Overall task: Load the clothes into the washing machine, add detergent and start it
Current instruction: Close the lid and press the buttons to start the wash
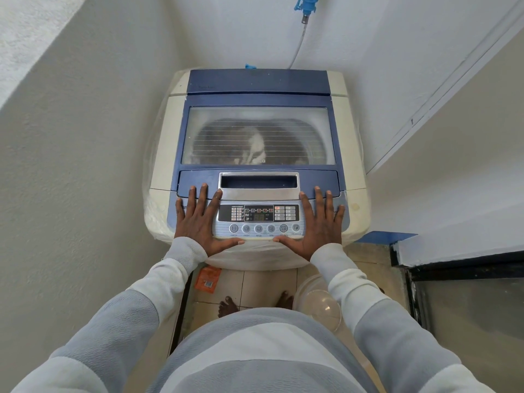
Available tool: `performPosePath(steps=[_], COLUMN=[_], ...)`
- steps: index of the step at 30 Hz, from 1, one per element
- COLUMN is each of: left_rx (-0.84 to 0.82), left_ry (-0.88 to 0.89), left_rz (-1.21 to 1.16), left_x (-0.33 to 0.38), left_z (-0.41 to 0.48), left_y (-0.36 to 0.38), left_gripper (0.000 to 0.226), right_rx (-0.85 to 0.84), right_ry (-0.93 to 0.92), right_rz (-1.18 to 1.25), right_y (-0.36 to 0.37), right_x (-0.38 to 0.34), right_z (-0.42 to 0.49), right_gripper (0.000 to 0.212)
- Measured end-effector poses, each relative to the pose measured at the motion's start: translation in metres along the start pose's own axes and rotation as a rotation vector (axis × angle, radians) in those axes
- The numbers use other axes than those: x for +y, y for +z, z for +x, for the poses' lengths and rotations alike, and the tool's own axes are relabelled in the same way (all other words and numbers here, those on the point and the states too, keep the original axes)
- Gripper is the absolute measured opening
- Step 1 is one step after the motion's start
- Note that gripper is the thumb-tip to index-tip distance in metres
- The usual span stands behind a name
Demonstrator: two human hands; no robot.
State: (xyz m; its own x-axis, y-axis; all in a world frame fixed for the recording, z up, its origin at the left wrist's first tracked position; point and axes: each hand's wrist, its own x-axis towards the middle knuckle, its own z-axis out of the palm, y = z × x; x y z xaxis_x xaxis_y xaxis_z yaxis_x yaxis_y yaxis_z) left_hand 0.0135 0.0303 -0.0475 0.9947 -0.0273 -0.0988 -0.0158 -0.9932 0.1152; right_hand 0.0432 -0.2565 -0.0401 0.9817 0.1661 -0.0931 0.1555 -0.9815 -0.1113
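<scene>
On the front edge of the washing machine (348, 137), either side of the control panel (259, 219), both hands lie flat. Left hand (198, 219): palm down, fingers straight and spread, thumb along the panel's near edge. Right hand (321, 222): same, mirrored. Neither grips anything and no finger is on a button.

The lid (258, 97) is down. Thru its window the clothes (224, 143) show in the drum, a dark load w/ one pale piece, so loading looks done.

Detergent: can't tell if it's in. An orange sachet (208, 279) lies on the floor tiles by the machine's foot, prob. the packet, but whether it's been opened isn't readable.

The display looks dim and its digits are unclear, so pressing start is prob. what's left.

A clear plastic tub (317, 302) sits on the floor at R. A blue tap (306, 4) + hose are on the wall behind.
</scene>
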Motion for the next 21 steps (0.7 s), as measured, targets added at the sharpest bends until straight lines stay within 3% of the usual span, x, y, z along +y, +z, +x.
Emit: performPosePath(steps=[21], left_rx=[0.031], left_ry=[-0.006], left_rz=[0.018], left_x=[0.0], left_z=[0.0], left_y=[0.002], left_gripper=[0.122], right_rx=[0.007], right_ry=[-0.04], right_rz=[0.058], right_y=[-0.004], right_x=[0.011], right_z=[-0.002], right_gripper=[0.125])
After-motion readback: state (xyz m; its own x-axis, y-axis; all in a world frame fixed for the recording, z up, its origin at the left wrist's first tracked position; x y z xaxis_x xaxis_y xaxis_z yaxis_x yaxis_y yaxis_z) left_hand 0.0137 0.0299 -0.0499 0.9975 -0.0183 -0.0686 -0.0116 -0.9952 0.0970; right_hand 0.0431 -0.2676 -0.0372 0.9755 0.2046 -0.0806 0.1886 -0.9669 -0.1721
